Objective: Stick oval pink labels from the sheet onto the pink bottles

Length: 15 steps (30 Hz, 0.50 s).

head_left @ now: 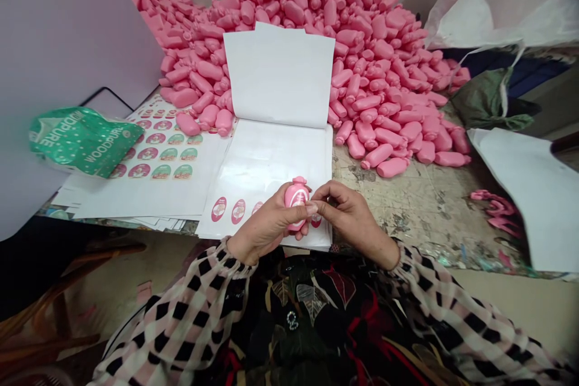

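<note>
Held over the sticker sheet (271, 160), the pink bottle (296, 199), probably light, smooth and slightly squeezable, suits the left hand's (270, 216) grasp around its sides; whether the right hand (350, 214) grips its oval label (300, 195) I cannot tell.

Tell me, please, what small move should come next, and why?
Perhaps smooth the label with the right hand, which is close beside it: the label lies on the bottle, which the left hand holds.
</note>
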### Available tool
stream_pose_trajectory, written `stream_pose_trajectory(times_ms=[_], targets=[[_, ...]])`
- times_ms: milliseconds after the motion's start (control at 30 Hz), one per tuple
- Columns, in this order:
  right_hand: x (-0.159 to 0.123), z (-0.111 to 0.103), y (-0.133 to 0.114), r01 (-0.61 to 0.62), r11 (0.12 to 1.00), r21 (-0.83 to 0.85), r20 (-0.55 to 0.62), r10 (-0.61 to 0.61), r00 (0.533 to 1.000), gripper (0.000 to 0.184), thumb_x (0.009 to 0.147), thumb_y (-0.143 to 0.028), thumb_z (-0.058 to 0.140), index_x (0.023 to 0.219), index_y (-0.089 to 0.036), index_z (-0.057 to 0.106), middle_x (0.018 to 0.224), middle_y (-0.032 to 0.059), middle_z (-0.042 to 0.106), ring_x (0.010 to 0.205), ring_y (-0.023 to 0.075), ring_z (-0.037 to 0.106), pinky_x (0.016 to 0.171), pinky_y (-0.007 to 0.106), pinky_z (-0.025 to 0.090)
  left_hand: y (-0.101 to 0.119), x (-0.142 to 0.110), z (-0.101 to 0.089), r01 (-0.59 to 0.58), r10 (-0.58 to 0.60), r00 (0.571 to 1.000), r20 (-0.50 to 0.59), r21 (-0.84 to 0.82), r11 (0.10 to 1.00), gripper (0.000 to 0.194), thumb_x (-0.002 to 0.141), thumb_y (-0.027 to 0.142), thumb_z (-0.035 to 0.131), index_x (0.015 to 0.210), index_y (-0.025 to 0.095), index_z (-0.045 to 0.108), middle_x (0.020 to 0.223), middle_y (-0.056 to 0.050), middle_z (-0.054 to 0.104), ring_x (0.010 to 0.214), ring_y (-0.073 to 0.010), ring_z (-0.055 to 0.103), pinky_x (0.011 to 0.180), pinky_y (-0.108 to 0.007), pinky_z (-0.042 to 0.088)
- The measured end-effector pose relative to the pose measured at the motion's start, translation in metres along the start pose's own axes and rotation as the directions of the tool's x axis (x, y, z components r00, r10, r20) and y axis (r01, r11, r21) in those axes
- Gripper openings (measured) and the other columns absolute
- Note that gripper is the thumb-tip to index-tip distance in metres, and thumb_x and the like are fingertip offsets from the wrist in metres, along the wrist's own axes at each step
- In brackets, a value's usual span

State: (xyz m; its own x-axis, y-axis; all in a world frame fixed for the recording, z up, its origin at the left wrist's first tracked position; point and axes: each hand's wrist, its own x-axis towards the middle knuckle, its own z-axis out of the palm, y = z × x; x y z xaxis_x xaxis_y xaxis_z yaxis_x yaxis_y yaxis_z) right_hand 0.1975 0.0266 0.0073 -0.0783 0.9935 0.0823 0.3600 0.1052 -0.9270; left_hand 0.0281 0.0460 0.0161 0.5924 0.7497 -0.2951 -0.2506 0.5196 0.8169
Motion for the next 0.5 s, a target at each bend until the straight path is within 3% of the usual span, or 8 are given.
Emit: stream_pose_trajectory(times_ms=[133, 233, 333, 400, 500], targets=[[0.001, -0.005, 0.002, -0.018, 0.998, 0.054, -0.1, 0.024, 0.995, 0.017, 0.078, -0.036, 0.065, 0.08, -0.02, 0.059, 0.076, -0.0011, 0.058, 0.07, 0.0125, 0.052, 0.064, 0.026, 0.043, -0.002, -0.005, 0.0, 0.101, -0.101, 0.995, 0.014, -0.019, 0.995, 0.051, 0.071, 0.018, 0.071, 0.111, 0.024, 0.04, 0.07, 0.005, 0.054, 0.048, -0.0068, 0.051, 0.043, -0.018, 0.039], [-0.004, 0.006, -0.003, -0.073, 0.989, 0.127, -0.086, 0.084, 0.993, 0.028, 0.069, -0.039, 0.073, 0.082, -0.021, 0.056, 0.073, -0.0033, 0.055, 0.067, 0.0119, 0.05, 0.06, 0.025, 0.041, -0.004, -0.009, 0.004, 0.145, -0.146, 0.988, 0.046, 0.026, 0.989, 0.056, 0.071, 0.013, 0.068, 0.115, 0.024, 0.037, 0.064, 0.006, 0.053, 0.048, -0.0078, 0.051, 0.045, -0.019, 0.04], [-0.01, 0.018, -0.004, -0.098, 0.985, 0.146, -0.049, 0.106, 0.993, 0.027, 0.073, -0.042, 0.069, 0.077, -0.021, 0.052, 0.067, -0.0051, 0.051, 0.06, 0.0105, 0.048, 0.055, 0.023, 0.039, -0.003, -0.019, 0.008, 0.177, -0.184, 0.982, 0.047, 0.121, 0.977, 0.046, 0.077, 0.02, 0.063, 0.115, 0.022, 0.038, 0.057, 0.007, 0.05, 0.044, -0.0079, 0.047, 0.041, -0.018, 0.034], [-0.008, 0.014, 0.002, -0.072, 0.996, 0.057, -0.058, 0.076, 0.995, 0.025, 0.077, -0.043, 0.065, 0.075, -0.021, 0.053, 0.065, -0.0047, 0.051, 0.059, 0.0107, 0.049, 0.054, 0.023, 0.038, 0.0, -0.036, 0.002, 0.205, -0.207, 0.978, -0.011, 0.208, 0.956, 0.04, 0.082, 0.03, 0.059, 0.116, 0.023, 0.04, 0.058, 0.006, 0.052, 0.041, -0.0076, 0.043, 0.038, -0.018, 0.03], [0.0, -0.02, 0.021, 0.009, 0.948, -0.317, -0.118, -0.049, 0.992, 0.018, 0.079, -0.038, 0.062, 0.077, -0.021, 0.06, 0.075, -0.0005, 0.06, 0.069, 0.0142, 0.054, 0.062, 0.026, 0.04, -0.002, -0.078, -0.03, 0.299, -0.228, 0.95, -0.212, 0.425, 0.854, 0.041, 0.085, 0.048, 0.05, 0.119, 0.026, 0.047, 0.06, 0.002, 0.059, 0.045, -0.0117, 0.049, 0.04, -0.021, 0.035]])
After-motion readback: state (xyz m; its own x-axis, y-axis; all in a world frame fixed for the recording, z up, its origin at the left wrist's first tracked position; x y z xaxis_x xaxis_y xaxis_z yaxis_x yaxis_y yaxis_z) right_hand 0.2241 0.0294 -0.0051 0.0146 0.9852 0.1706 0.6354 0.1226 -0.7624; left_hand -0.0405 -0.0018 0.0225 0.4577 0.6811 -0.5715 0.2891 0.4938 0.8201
